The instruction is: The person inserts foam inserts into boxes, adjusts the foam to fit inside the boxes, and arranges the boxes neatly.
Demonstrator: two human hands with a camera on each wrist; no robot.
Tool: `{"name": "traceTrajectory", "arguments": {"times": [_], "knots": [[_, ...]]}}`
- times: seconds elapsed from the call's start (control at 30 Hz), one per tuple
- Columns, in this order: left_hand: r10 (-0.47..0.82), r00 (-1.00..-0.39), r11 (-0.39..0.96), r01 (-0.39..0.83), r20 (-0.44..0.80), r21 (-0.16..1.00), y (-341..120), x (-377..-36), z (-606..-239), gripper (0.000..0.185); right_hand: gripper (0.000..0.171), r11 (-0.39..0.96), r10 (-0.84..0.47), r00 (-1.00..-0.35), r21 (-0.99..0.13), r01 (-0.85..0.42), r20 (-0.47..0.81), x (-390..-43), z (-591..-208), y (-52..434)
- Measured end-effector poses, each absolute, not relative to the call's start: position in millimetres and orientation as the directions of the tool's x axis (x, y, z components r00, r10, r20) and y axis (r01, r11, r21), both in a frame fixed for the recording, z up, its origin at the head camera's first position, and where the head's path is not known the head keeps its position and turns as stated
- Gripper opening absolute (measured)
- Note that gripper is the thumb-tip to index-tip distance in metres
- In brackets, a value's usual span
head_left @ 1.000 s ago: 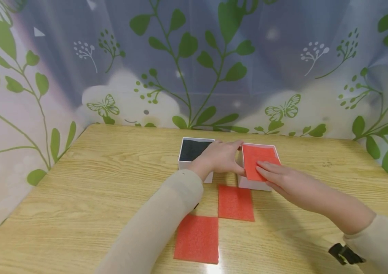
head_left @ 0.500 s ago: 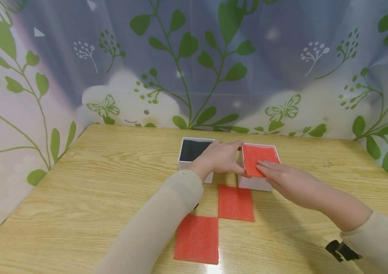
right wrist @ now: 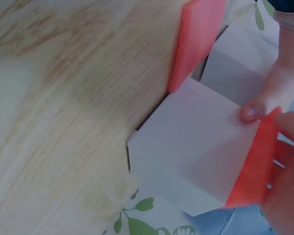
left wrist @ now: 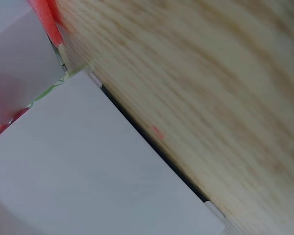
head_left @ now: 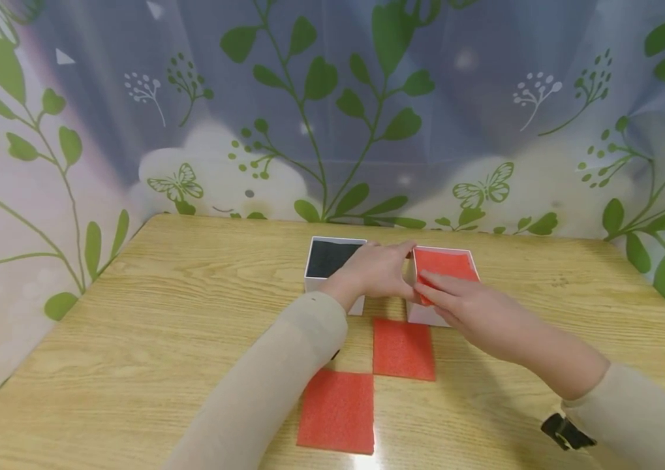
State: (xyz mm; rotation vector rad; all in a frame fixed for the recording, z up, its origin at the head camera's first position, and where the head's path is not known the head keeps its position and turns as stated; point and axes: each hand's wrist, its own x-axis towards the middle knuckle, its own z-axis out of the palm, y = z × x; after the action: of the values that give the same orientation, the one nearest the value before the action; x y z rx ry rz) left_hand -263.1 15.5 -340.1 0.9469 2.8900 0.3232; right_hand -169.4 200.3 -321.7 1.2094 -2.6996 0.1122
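Observation:
My left hand [head_left: 373, 269] holds the right-hand white box [head_left: 426, 315] by its left side, thumb at the front and fingertips at the far corner. A red felt-like sheet [head_left: 444, 261] covers this box's opening. With its fingers fairly straight, my right hand [head_left: 473, 310] presses on the sheet's near left part and hides some of it. Seen from the right wrist, the sheet [right wrist: 252, 171] stands out at the box's rim, and the left thumb [right wrist: 254, 112] lies on the wall near it. In the left wrist view a white box wall [left wrist: 98, 161] fills the lower left.
To the left stands a second white box [head_left: 313, 283] with black material [head_left: 332, 256] inside, partly behind the left hand. Two red square sheets lie on the wooden table [head_left: 191, 313]: one sheet [head_left: 404, 349] before the boxes, another sheet [head_left: 338, 411] nearer. A leaf-patterned curtain [head_left: 332, 130] hangs behind.
My right hand has slid left across the red sheet, toward the left thumb. The sheet's near edge, which overhung the front wall, has drawn back toward the rim. The left hand stays put.

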Motion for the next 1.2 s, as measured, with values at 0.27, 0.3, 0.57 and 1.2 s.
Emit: {"name": "traceTrajectory", "arguments": {"times": [0.27, 0.3, 0.57, 1.2], "knots": [[0.589, -0.808, 0.79, 0.571, -0.018, 0.225, 14.4, -263.4, -340.1, 0.099, 0.054, 0.656, -0.74, -0.641, 0.009, -0.755, 0.205, -171.9, -325.1, 198.5], [0.587, -0.809, 0.792, 0.57, -0.018, 0.221, 14.4, -263.4, -340.0, 0.099, 0.054, 0.659, -0.738, -0.644, 0.004, -0.752, 0.202, -172.2, -324.8, 198.2], [0.589, -0.808, 0.789, 0.571, -0.015, 0.225, 14.8, -263.6, -340.3, 0.1, 0.049, 0.686, -0.711, -0.681, -0.038, -0.726, 0.172, -176.0, -326.1, 197.7], [0.589, -0.808, 0.785, 0.567, -0.019, 0.25, 14.9, -263.6, -341.5, 0.104, 0.046, 0.729, -0.662, -0.743, -0.148, -0.668, 0.097, -189.5, -330.0, 203.2]]}}
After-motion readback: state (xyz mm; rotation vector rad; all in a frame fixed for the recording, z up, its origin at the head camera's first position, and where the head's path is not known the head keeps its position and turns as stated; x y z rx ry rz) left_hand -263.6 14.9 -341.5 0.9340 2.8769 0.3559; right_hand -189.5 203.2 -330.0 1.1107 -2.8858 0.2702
